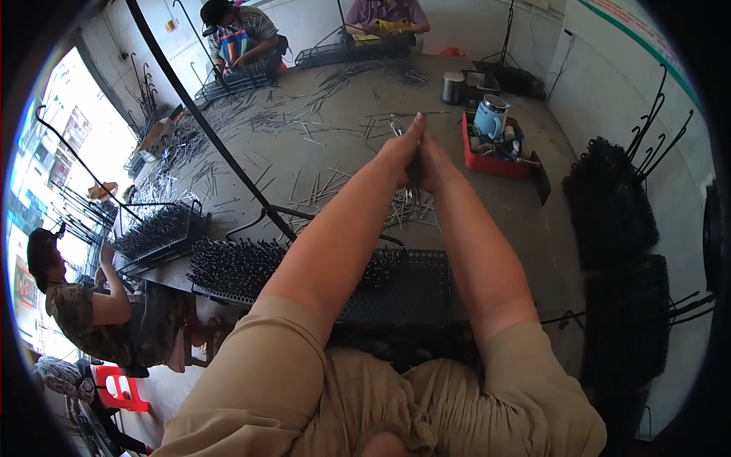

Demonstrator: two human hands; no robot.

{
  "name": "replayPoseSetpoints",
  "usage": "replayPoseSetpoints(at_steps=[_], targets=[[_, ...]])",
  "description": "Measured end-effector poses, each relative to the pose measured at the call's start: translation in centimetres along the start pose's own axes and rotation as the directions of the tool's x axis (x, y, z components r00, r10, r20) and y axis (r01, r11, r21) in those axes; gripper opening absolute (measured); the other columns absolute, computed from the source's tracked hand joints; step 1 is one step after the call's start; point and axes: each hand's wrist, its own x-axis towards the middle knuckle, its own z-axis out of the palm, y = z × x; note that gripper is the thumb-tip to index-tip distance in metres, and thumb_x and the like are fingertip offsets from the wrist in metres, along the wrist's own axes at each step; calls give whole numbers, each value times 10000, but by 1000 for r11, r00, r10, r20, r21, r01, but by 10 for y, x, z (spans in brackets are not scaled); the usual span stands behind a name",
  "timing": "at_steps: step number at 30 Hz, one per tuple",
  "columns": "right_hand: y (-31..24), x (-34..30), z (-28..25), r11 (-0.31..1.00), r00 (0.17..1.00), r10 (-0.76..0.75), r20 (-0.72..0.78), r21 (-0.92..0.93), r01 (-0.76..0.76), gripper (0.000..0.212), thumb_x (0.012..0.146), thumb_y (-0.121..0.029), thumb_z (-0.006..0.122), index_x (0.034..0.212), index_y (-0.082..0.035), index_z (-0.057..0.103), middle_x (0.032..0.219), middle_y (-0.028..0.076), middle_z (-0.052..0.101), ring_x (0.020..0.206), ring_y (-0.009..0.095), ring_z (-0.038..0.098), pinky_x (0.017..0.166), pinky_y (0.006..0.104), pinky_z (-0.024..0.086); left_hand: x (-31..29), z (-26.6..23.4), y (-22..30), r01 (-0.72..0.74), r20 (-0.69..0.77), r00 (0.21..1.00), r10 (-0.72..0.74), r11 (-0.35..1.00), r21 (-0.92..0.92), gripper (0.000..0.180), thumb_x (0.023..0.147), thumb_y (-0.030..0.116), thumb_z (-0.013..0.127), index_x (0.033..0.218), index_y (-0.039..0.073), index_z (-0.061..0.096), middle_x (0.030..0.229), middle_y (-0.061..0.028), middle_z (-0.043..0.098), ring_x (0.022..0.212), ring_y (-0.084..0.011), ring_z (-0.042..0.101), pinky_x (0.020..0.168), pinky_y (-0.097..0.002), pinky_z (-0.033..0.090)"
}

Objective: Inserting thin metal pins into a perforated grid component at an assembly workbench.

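Out over the table, my left hand [399, 152] and my right hand [435, 163] are brought together palm to palm. Between them is a small bundle of thin metal rods [412, 196], whose ends show above and below the hands. The palms hide the bundle's middle. More loose metal rods [324, 186] lie scattered on the table to the left of my hands and beneath them. Under my forearms stands a black perforated rack [419, 286], its left part crowded with upright dark pieces.
Right of my hands, a red tray [495, 165] carries a blue mug [489, 122]; a steel cup [452, 90] stands behind. A black pole [199, 114] slants across the left. Three people work around the table [525, 221]. Black bristly racks [613, 206] line the right wall.
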Motion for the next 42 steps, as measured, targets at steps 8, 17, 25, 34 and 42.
replayPoseSetpoints(at_steps=[8, 17, 25, 34, 42], targets=[[-18, -25, 25, 969, 992, 115, 44, 214, -122, 1051, 844, -819, 228, 1378, 77, 359, 1404, 242, 442, 1313, 336, 417, 1120, 426, 275, 1, -4, -12, -173, -152, 969, 194, 974, 146, 667, 817, 402, 733, 1185, -119, 539, 1162, -226, 611, 1030, -331, 621, 864, -434, 496], [-10, 9, 8, 997, 982, -4, -189, -75, -10, 800, 912, -689, 382, 1224, 34, 520, 1131, 169, 618, 1096, 306, 575, 1001, 432, 401, -12, -2, 10, -340, -470, 775, 423, 905, 254, 289, 763, 164, 689, 945, -48, 613, 841, -163, 640, 719, -302, 659, 633, -421, 508], [1, -1, 41, 772, 983, -85, -163, 613, 168, 469, 997, -443, 406, 1141, -10, 513, 991, 83, 603, 967, 214, 599, 895, 364, 471, -62, 34, 50, -717, -434, 647, 628, 694, -66, 209, 853, 122, 639, 975, 30, 497, 778, -68, 564, 643, -209, 621, 511, -315, 477], [-7, 15, 48, 723, 936, -326, -130, 604, 335, 342, 1035, -264, 296, 1137, -31, 524, 1181, 144, 578, 1084, 290, 573, 980, 413, 454, -65, 41, 37, -830, -154, 502, 851, 524, 189, 301, 828, 97, 722, 1008, 17, 495, 824, -95, 601, 689, -201, 640, 591, -310, 531], [-18, 21, 38, 658, 933, -337, -124, 678, 328, 342, 1030, -235, 300, 1162, -31, 541, 1185, 154, 579, 1097, 284, 567, 1025, 415, 415, -64, 36, 37, -832, 72, 515, 854, 477, 283, 319, 806, 58, 719, 1066, -8, 547, 883, -88, 673, 774, -155, 644, 694, -287, 518]])
